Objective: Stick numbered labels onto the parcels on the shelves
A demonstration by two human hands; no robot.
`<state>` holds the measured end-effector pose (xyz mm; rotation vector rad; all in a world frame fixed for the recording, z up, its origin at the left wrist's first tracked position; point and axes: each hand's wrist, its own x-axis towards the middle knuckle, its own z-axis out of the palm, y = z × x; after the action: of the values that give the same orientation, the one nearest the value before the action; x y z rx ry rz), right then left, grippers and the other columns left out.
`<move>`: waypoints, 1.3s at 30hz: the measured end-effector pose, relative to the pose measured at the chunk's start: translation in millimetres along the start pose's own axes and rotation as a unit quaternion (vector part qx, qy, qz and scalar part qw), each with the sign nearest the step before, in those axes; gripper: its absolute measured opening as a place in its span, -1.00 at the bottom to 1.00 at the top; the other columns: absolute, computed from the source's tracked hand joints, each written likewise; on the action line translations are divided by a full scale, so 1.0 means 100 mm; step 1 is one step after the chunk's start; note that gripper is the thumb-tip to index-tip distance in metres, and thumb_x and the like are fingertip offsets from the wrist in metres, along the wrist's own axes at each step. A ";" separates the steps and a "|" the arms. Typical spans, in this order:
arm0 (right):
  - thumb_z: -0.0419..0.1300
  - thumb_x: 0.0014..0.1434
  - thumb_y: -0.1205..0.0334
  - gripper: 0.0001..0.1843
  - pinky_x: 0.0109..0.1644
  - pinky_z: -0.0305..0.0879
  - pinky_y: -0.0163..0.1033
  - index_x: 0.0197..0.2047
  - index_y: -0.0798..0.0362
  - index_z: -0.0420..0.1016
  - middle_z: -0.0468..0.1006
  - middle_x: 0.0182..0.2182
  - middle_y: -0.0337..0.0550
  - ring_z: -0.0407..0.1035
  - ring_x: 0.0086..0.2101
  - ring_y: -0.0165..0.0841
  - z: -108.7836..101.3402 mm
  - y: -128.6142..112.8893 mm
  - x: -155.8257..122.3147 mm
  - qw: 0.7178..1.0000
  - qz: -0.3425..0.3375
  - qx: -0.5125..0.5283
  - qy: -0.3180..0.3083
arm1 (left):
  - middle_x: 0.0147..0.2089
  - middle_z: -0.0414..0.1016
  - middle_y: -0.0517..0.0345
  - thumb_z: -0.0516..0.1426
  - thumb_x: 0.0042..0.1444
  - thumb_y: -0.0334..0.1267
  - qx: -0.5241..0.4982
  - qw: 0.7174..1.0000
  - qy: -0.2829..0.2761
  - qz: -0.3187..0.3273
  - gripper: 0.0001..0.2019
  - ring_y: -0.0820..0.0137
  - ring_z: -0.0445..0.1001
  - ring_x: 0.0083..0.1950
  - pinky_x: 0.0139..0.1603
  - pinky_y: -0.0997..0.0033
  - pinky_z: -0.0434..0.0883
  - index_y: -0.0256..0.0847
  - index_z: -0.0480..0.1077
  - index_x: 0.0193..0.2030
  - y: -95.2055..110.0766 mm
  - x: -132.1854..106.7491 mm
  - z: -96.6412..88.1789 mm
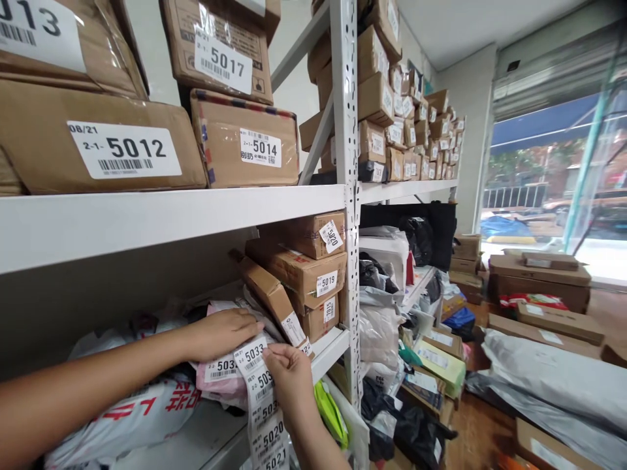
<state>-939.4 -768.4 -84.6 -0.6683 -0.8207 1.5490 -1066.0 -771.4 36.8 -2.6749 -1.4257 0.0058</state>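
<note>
My left hand [223, 334] lies with its fingers stretched out over soft plastic parcels on the lower shelf, touching a pink parcel [223, 388] that bears a white number label. Between thumb and fingers, my right hand [290, 373] pinches the edge of a long strip of labels [264, 411]. Its top label reads 5033, and the strip hangs down past the frame's bottom edge. A thin brown box [268, 287] leans just behind my hands. Left of them, a white plastic parcel [142, 414] with red print lies under my left forearm.
Stacked cartons [306, 271] stand against the white metal upright [347, 130]. Above runs a shelf edge [171, 219] bearing labelled boxes. To the right, bagged parcels [382, 326] fill more shelving, and large packages [563, 365] lie on the wooden floor near a window.
</note>
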 end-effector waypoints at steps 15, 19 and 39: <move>0.48 -0.75 -0.15 -0.22 -0.60 0.13 -0.34 -0.45 0.06 0.28 0.39 -0.78 -0.34 0.22 -0.74 -0.44 -0.11 0.33 0.12 0.994 0.038 0.087 0.058 | -0.11 0.46 -0.15 -0.10 0.22 -0.26 0.055 0.996 -0.053 -0.037 -0.72 0.12 0.42 -0.05 0.02 0.11 0.32 -0.30 0.39 -0.19 0.06 0.06 0.12; 0.43 -0.48 -0.23 -0.39 -0.63 -0.02 -0.39 -0.64 0.09 0.27 0.30 -0.81 -0.34 0.10 -0.75 -0.55 -0.18 0.24 0.05 0.997 0.062 0.046 -0.026 | -0.12 0.47 -0.17 -0.07 0.22 -0.27 0.081 0.995 -0.047 -0.029 -0.74 0.11 0.45 -0.05 0.01 0.11 0.35 -0.32 0.41 -0.20 0.07 0.06 0.13; 0.46 -0.24 0.04 -0.48 -0.50 -0.02 -0.44 -0.62 0.08 0.16 0.25 -0.67 -0.41 0.05 -0.62 -0.59 -0.65 -0.05 -0.30 0.984 0.021 0.014 -0.178 | 0.09 0.32 -0.21 0.13 0.07 -0.26 0.079 0.990 0.041 -0.113 -0.61 0.11 0.34 0.10 0.08 0.14 0.34 -0.34 0.25 0.04 0.15 0.04 0.14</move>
<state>-880.3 -789.4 -119.3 -0.3941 -1.0529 1.7412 -1052.3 -774.7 21.8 -2.3483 -1.6214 -0.0116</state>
